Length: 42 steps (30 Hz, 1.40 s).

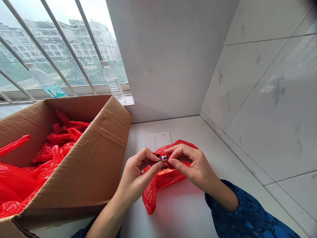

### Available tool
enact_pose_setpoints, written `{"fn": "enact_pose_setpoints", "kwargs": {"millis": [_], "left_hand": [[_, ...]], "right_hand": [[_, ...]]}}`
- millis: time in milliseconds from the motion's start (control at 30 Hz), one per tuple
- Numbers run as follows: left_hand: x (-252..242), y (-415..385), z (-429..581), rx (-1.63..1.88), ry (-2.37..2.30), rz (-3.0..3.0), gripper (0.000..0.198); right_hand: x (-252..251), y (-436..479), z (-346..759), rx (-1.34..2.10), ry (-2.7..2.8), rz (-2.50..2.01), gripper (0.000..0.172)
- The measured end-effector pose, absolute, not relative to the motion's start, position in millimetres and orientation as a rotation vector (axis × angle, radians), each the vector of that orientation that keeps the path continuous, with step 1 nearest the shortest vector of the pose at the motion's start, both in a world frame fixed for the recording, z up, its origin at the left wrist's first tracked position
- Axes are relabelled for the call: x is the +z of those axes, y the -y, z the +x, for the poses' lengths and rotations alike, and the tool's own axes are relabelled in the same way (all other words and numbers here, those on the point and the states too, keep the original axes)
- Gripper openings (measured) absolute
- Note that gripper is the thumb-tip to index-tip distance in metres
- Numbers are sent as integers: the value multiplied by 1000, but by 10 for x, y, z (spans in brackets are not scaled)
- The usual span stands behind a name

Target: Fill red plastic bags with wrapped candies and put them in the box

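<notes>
My left hand (139,170) and my right hand (193,162) meet above a red plastic bag (170,180) on the white surface. Between their pinched thumbs and fingers is a small shiny wrapped piece (163,158), black and red with a white marking; it looks like a wrapped candy. Both hands are closed on it, one at each end. The bag's mouth lies open beneath, and orange-red shiny packaging (165,171) shows inside. One bag handle droops toward me on the left. The fingers partly hide the bag's contents.
A large open cardboard box (99,158) stands at the left, holding several red plastic bags (53,155). A printed sheet (158,140) lies behind the bag. Two plastic bottles, one clear (112,81) and one blue-labelled (47,81), stand by the barred window. Tiled wall (269,109) borders the right.
</notes>
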State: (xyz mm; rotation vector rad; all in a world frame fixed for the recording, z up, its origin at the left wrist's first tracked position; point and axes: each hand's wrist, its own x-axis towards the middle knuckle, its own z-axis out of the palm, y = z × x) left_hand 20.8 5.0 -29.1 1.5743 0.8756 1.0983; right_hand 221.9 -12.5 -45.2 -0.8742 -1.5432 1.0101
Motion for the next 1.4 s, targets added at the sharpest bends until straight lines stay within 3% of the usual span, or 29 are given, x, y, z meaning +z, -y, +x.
{"fn": "enact_pose_setpoints", "kwargs": {"millis": [367,1400], "left_hand": [[-314,-107,164,964,-737,1539,11],[-335,-167,170,832,-781,1521,16]], "right_hand": [[-446,165,2207,595,1682,-910,11],[-408,154,2262,593,1717,-904,11]]}}
